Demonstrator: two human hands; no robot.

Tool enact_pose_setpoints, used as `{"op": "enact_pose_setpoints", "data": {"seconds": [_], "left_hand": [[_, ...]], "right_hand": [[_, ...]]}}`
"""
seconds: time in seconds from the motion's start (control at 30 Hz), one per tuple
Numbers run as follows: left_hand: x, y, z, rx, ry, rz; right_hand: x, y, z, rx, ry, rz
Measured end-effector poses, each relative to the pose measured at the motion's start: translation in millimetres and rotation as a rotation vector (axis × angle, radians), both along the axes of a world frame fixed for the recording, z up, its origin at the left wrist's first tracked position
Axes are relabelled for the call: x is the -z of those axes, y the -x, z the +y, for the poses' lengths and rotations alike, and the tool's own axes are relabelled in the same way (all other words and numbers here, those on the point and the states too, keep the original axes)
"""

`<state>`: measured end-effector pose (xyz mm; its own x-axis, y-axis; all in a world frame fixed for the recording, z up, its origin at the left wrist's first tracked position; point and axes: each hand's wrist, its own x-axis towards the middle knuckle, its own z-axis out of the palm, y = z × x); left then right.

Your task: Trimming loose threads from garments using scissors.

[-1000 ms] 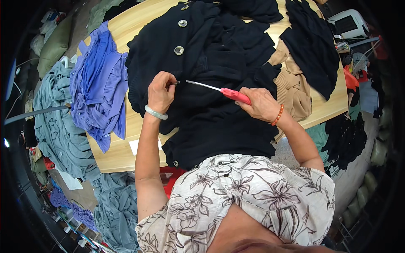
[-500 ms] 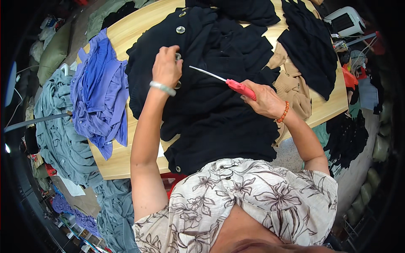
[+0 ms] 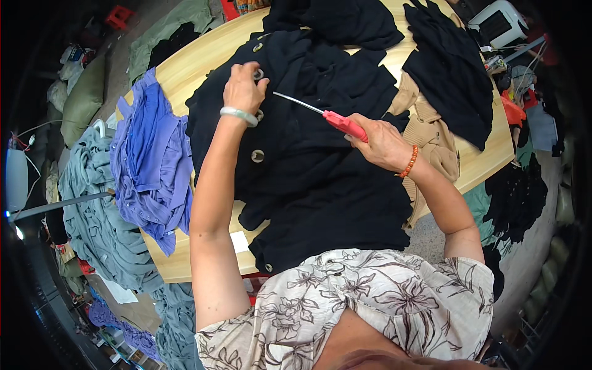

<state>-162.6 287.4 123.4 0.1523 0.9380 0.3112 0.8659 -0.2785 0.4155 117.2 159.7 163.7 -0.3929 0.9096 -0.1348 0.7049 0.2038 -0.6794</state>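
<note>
A black knit garment (image 3: 320,154) lies spread across the table in front of me. Large metallic-looking buttons run down its left part, among them a lower button (image 3: 258,156). My left hand (image 3: 245,91), with a pale bangle at the wrist, is closed at an upper button (image 3: 258,74), thumb and fingers curled about it. In my right hand (image 3: 383,143) is a red-handled tool (image 3: 345,126) with a long thin metal shaft. Its tip points left, just short of my left thumb and above the cloth. The exact kind of tool cannot be made out.
Purple buttoned garments (image 3: 151,163) lie at the table's (image 3: 243,265) left edge, beside a grey-green heap of cloth (image 3: 102,216). More black pieces (image 3: 453,74) and a tan knit garment (image 3: 431,139) are on the right. A white boxy device (image 3: 498,26) stands beyond the far right corner.
My left hand has moved one button farther up the row on the black garment. The tool in my right hand has followed it. The whole view has shifted slightly.
</note>
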Motion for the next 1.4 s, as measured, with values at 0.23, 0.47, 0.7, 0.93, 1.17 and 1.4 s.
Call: {"op": "enact_pose_setpoints", "data": {"seconds": [0.23,0.47,0.7,0.93,1.17,1.4], "left_hand": [[0.6,3.0,8.7,0.217,0.309,-0.175],[10.2,2.2,80.4,0.012,-0.033,0.005],[41.2,-0.6,107.5,0.111,0.392,-0.232],[-24.8,-20.4,7.9,0.544,0.593,-0.390],[-17.1,-17.7,-71.0,0.422,0.192,0.045],[2.4,-62.9,-19.7,0.183,-0.073,0.476]], "right_hand": [[-9.1,-6.5,19.8,0.030,-0.001,-0.175],[-3.5,-2.4,40.6,0.068,-0.032,-0.004],[-3.3,-9.2,56.9,0.086,-0.058,-0.148],[-16.9,-41.6,39.5,0.110,0.018,-0.058],[-14.1,-69.0,-16.4,0.109,0.104,-0.114],[12.4,-54.2,-30.2,0.086,0.068,-0.082]]}}
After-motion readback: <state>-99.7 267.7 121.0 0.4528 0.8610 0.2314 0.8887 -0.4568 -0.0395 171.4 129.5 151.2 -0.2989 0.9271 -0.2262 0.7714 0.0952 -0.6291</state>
